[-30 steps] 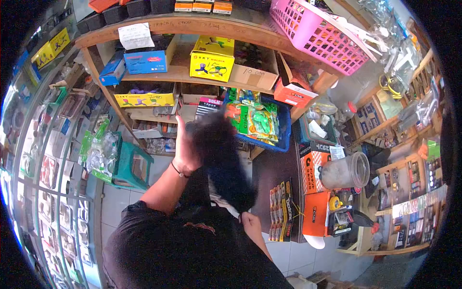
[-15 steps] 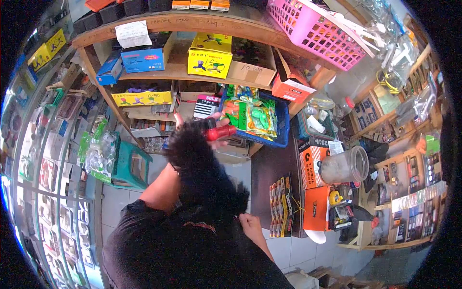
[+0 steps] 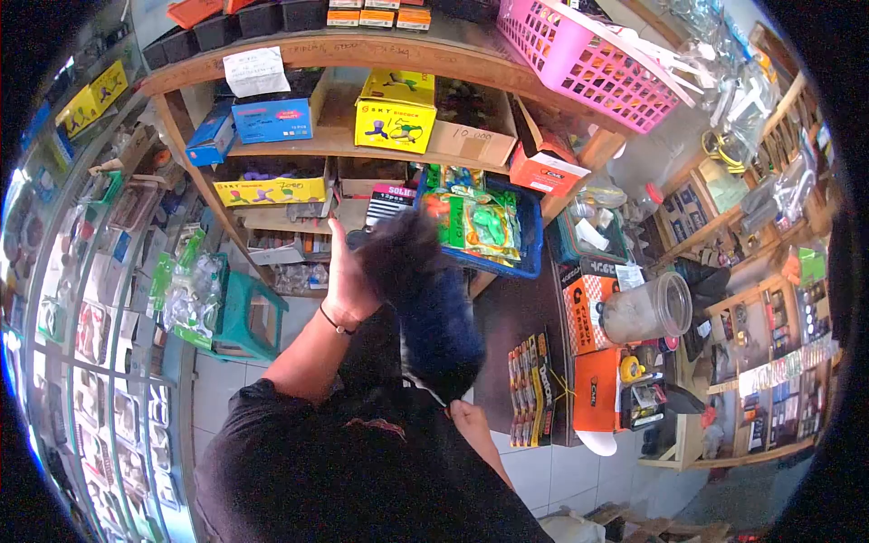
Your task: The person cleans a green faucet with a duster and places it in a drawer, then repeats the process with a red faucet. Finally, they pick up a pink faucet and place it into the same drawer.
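My left hand (image 3: pixel 351 281) is raised in front of the shelves, palm towards the duster and thumb stretched up. Its other fingers are hidden behind a dark, fluffy duster (image 3: pixel 439 317), blurred by motion, with black and blue fibres. Whether anything lies in that palm is hidden too. Low in front of my chest, my right hand (image 3: pixel 471 427) is closed round the thin handle of the duster. Behind the duster's tip stands a blue basket (image 3: pixel 534 240) with green and orange packets (image 3: pixel 484 222).
Wooden shelves hold a yellow box (image 3: pixel 395 113), a blue box (image 3: pixel 272 118) and an orange box (image 3: pixel 548 167). A pink basket (image 3: pixel 588 68) sits on top. At right stands a clear jar (image 3: pixel 647 312); a green stool (image 3: pixel 240 321) is at left.
The duster has swept down and now shows its blue part. The red, cylinder-shaped thing seen in my left hand before is out of sight. More of my left palm shows.
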Action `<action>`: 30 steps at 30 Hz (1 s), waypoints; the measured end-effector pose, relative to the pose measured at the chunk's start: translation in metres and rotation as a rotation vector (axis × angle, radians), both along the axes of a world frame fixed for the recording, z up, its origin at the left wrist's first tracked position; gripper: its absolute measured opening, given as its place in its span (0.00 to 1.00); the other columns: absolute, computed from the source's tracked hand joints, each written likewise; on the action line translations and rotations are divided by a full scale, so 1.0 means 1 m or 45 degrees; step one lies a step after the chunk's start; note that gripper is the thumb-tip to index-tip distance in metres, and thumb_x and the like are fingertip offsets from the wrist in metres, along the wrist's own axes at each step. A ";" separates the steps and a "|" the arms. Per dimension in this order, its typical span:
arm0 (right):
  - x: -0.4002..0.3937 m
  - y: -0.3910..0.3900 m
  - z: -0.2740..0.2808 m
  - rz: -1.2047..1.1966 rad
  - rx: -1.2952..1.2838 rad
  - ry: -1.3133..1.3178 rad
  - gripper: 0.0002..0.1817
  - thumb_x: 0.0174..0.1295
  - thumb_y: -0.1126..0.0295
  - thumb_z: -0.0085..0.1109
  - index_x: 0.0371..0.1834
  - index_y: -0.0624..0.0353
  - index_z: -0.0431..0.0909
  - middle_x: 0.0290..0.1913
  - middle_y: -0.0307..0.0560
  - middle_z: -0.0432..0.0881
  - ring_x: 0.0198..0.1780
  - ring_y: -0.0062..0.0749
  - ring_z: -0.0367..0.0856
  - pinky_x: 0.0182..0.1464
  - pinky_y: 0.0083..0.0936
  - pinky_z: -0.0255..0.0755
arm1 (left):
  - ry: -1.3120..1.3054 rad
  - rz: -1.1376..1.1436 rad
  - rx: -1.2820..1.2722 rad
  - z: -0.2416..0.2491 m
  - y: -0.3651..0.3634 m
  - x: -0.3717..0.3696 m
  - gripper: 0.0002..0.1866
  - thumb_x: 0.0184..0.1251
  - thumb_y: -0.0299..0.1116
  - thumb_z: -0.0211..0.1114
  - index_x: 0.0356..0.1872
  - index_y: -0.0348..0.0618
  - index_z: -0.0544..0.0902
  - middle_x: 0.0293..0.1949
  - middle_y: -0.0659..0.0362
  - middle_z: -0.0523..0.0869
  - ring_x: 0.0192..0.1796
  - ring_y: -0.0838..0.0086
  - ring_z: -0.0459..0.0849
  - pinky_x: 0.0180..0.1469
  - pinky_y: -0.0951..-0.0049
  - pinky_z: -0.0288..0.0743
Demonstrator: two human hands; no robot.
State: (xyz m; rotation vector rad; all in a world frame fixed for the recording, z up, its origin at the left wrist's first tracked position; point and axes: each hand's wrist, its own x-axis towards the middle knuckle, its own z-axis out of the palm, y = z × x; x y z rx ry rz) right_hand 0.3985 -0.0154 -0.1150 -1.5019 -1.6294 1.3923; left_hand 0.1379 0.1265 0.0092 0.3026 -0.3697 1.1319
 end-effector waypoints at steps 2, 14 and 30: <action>-0.004 0.001 0.006 0.107 0.074 -0.138 0.22 0.63 0.57 0.43 0.19 0.64 0.69 0.15 0.42 0.67 0.22 0.20 0.63 0.25 0.23 0.60 | 0.245 0.190 -0.056 0.003 -0.001 -0.001 0.52 0.47 0.76 0.31 0.60 0.35 0.58 0.58 0.44 0.64 0.60 0.55 0.64 0.61 0.56 0.55; -0.009 -0.015 0.004 0.071 0.145 0.016 0.19 0.63 0.62 0.43 0.20 0.65 0.67 0.15 0.41 0.65 0.21 0.20 0.62 0.24 0.23 0.60 | 0.243 0.215 -0.251 -0.010 -0.014 -0.012 0.52 0.46 0.76 0.30 0.61 0.38 0.57 0.56 0.44 0.67 0.56 0.48 0.68 0.48 0.57 0.70; -0.027 -0.014 0.017 0.174 0.108 -0.171 0.17 0.62 0.62 0.44 0.21 0.64 0.67 0.14 0.46 0.63 0.20 0.21 0.61 0.25 0.24 0.61 | 0.540 0.483 -0.300 0.007 -0.041 -0.036 0.52 0.48 0.75 0.25 0.57 0.34 0.63 0.54 0.44 0.69 0.56 0.62 0.71 0.50 0.66 0.69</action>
